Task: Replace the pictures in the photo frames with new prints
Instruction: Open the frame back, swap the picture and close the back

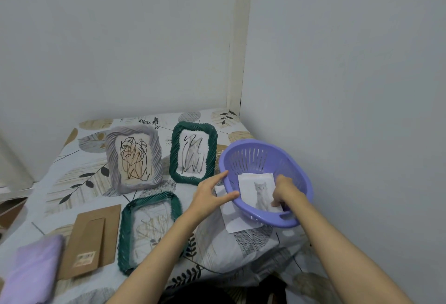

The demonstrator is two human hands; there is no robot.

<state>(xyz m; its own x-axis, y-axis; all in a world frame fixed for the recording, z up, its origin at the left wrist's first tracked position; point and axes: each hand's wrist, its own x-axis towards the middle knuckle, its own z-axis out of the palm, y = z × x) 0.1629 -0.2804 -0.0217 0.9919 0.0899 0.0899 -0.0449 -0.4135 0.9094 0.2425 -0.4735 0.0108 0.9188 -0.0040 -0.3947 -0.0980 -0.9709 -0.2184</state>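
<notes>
- Our left hand [209, 193] steadies the purple basket [299, 178] by its near rim, thumb and forefinger straight and spread either side of the edge, not clamped round it.
- Starting at the far left, a folded lilac cloth [33, 272] lies on the patterned bed cover [79, 178], with a brown cardboard frame back [93, 239] just beside it.
- Next lies the opened green frame [150, 230], face down and empty of its backing, so we judge this is the one waiting for a print.
- Behind it stand a grey frame [134, 158] and a second green frame [193, 152], both holding scribbled pictures.
- A loose white sheet [231, 216] pokes out from under the basket.
- Inside the basket lies the cat print [259, 191], on other sheets; our right hand [286, 191] pinches its lower right corner.
- The print looks thin and floppy, light enough to lift by one corner, yet easy to crease, so we would do better to support an edge and keep fingers off the printed cat.
</notes>
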